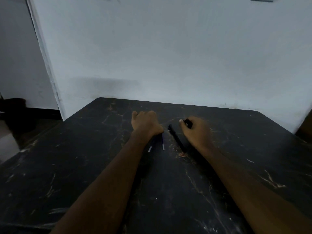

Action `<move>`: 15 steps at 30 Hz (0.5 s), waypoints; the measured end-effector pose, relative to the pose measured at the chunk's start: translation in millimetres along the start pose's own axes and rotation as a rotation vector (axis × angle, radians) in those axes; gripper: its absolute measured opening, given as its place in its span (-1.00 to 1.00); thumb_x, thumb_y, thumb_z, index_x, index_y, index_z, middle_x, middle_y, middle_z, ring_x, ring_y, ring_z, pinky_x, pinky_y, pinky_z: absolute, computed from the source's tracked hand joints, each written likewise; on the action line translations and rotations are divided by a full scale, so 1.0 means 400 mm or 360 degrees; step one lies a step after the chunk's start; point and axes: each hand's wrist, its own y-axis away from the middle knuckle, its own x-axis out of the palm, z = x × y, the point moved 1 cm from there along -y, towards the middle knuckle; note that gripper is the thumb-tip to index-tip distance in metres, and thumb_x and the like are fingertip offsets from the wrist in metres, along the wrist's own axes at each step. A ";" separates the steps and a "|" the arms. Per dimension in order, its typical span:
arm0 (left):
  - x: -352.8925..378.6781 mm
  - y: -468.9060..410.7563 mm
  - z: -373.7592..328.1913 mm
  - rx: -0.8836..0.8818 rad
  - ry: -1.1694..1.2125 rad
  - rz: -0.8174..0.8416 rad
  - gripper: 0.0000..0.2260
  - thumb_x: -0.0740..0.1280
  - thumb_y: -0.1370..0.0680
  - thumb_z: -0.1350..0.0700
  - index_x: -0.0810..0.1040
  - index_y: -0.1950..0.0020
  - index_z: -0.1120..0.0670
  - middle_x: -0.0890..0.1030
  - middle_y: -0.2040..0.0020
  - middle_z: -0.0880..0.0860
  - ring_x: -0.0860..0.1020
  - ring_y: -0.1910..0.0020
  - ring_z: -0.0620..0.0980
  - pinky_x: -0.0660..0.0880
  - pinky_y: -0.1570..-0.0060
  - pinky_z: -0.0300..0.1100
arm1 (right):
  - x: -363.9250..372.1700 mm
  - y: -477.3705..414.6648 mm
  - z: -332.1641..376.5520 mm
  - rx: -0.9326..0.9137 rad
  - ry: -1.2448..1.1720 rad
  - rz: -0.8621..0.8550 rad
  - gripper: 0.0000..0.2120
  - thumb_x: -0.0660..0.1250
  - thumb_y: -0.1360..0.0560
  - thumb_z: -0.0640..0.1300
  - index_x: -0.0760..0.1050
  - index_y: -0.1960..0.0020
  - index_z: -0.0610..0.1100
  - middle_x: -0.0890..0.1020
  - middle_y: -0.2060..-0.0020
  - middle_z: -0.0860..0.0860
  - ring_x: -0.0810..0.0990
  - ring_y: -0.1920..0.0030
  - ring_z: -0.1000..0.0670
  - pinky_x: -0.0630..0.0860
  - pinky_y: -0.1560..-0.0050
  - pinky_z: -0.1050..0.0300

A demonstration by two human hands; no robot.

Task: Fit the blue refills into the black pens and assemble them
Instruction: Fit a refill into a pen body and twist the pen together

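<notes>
Black marble-patterned bench (101,166), scuffed and veined with pale streaks, pushed up against a pale grey wall (168,48). Both bare forearms stretched forward over it from the near edge. Left hand (146,123) curled into a loose fist, knuckles up, resting on the bench over the far ends of two blue refills (163,144); near ends of both refills, with their pale tips, poking out from under the wrist toward the camera, one just beside the other. Cannot tell whether that grip is closed on the refills or only lying on top of them. Right hand (196,132) also curled, thumb and fingers pinched on a small black pen part (188,123) that shows just past the thumbnail. Black pen barrel (175,136) lying flat on the bench between the two hands, angled from far left to near right, its near end slipping under the right wrist, apart from the refills. Dim light, dark objects hard to separate from the dark surface. Doorway edge (45,65) and shadowed floor at far left.
</notes>
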 end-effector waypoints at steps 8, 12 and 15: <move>-0.015 -0.012 0.017 -0.0208 0.0694 -0.0051 -0.67 0.38 -0.40 -0.13 0.46 0.43 0.07 0.48 0.45 -0.03 0.47 0.38 -0.01 0.37 0.12 -0.09 | 0.008 -0.005 -0.008 0.0000 0.0016 0.0001 -0.73 0.30 -0.52 0.02 0.41 0.32 -0.02 0.43 0.45 0.12 0.40 0.40 0.12 0.23 0.40 0.18; -0.023 -0.015 0.010 -0.0367 0.1518 -0.0062 -0.67 0.44 -0.40 0.02 0.44 0.48 0.09 0.42 0.51 0.06 0.39 0.50 -0.01 0.34 0.38 -0.19 | 0.011 -0.006 -0.016 -0.0027 0.0009 0.0000 -0.78 0.30 -0.52 0.01 0.56 0.19 -0.12 0.58 0.32 0.01 0.51 0.32 0.02 0.44 0.30 0.10; -0.028 -0.016 0.004 -0.0511 0.2033 0.0024 -0.81 0.40 -0.48 0.05 0.61 0.15 0.19 0.69 0.21 0.12 0.55 0.38 0.00 0.37 0.48 -0.28 | 0.016 -0.010 -0.019 -0.0048 -0.0002 -0.0020 -0.77 0.31 -0.52 0.00 0.58 0.16 -0.14 0.61 0.30 -0.03 0.53 0.30 0.01 0.52 0.25 0.04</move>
